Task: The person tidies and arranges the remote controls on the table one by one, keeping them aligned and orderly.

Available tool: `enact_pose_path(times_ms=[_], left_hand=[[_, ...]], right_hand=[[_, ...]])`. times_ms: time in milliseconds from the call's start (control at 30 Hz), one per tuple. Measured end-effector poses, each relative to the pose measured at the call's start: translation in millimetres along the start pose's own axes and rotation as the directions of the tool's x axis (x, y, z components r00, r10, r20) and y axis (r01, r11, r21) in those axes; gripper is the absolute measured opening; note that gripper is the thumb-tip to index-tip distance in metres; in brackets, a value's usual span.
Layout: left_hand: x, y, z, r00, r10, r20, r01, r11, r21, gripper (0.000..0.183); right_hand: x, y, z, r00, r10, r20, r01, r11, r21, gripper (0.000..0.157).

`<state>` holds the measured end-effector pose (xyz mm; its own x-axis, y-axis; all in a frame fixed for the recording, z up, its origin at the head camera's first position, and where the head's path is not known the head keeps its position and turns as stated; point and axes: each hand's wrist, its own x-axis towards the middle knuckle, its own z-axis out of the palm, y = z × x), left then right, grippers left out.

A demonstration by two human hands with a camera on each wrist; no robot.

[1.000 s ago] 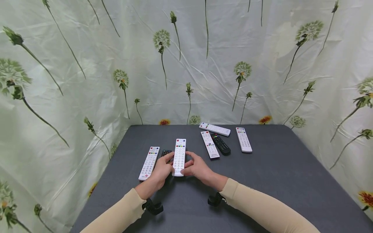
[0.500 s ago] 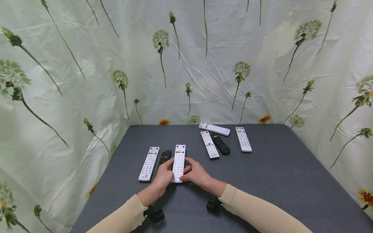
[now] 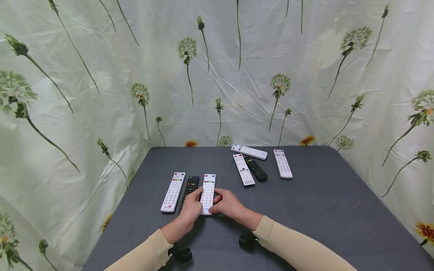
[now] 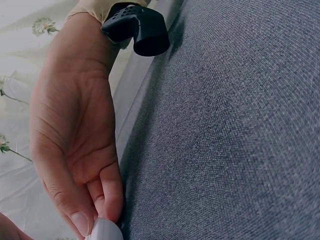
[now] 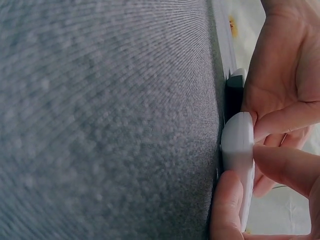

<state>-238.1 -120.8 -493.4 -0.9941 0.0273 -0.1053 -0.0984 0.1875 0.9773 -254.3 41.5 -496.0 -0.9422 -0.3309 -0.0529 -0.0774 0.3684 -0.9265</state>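
Both hands hold a white remote control (image 3: 208, 188), its colored buttons facing up and its top pointing away from me. My left hand (image 3: 190, 209) grips its left edge near the lower end. From the right side, my right hand (image 3: 230, 207) pinches it with thumb and fingers. In the right wrist view the remote's end (image 5: 237, 142) lies very close to the grey table; whether it touches is unclear. Just left lies a black remote (image 3: 191, 184), partly hidden by my left hand. Farther left is another white remote (image 3: 173, 192), roughly parallel.
At the back of the table (image 3: 325, 210), a white remote (image 3: 249, 151) lies crosswise. Before it, a white remote (image 3: 243, 170) lies beside a black remote (image 3: 255, 169). Another white remote (image 3: 283, 164) lies farther right. A flower-patterned sheet (image 3: 162, 67) hangs behind.
Both hands have drawn the white remote toward me and lowered it, its lower end now about level with its neighbors. More of the black remote beside it has come into view.
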Motion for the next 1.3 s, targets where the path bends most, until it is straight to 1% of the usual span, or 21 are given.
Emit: enact_pose_path(times_ms=[267,633,800,933,1033,1133,1233,1300], left_hand=[[-0.8,-1.0,1.2,1.0,0.003,-0.003,-0.003,1.0,-0.024,0.078],[1.0,-2.4,2.0,1.0,0.011,-0.019,-0.011,1.0,-0.014,0.078],[1.0,-4.3,0.6,0.999,0.039,0.0,-0.039,0.998,-0.047,0.079],[0.8,-4.5,0.0,0.999,0.048,0.006,-0.048,0.997,-0.064,0.078],[1.2,-3.7,-0.3,0.999,0.045,0.004,-0.045,0.997,-0.063,0.078],[2.0,-2.8,-0.3,0.998,0.056,-0.004,-0.056,0.997,-0.056,0.076],[2.0,-1.5,-0.3,0.997,0.072,-0.027,-0.073,0.996,-0.047,0.073],[1.6,-0.1,-0.4,0.996,0.08,-0.049,-0.082,0.996,-0.03,0.071]], right_hand=[[-1,-1,-0.5,1.0,0.001,0.01,-0.001,1.0,0.008,0.078],[-3,-1,-0.8,1.0,0.013,0.014,-0.013,1.0,0.014,0.08],[-3,-2,-0.7,1.0,0.012,0.008,-0.012,1.0,0.009,0.08],[-4,-2,-1.1,1.0,0.008,0.0,-0.008,1.0,0.017,0.079],[-6,-3,-2.4,1.0,0.006,0.0,-0.006,0.999,0.046,0.079],[-9,-7,-4.9,1.0,0.007,0.005,-0.008,0.996,0.087,0.079],[-10,-10,-7.7,1.0,0.019,0.023,-0.022,0.984,0.179,0.08],[-10,-12,-10.2,0.999,0.025,0.028,-0.031,0.975,0.219,0.08]])
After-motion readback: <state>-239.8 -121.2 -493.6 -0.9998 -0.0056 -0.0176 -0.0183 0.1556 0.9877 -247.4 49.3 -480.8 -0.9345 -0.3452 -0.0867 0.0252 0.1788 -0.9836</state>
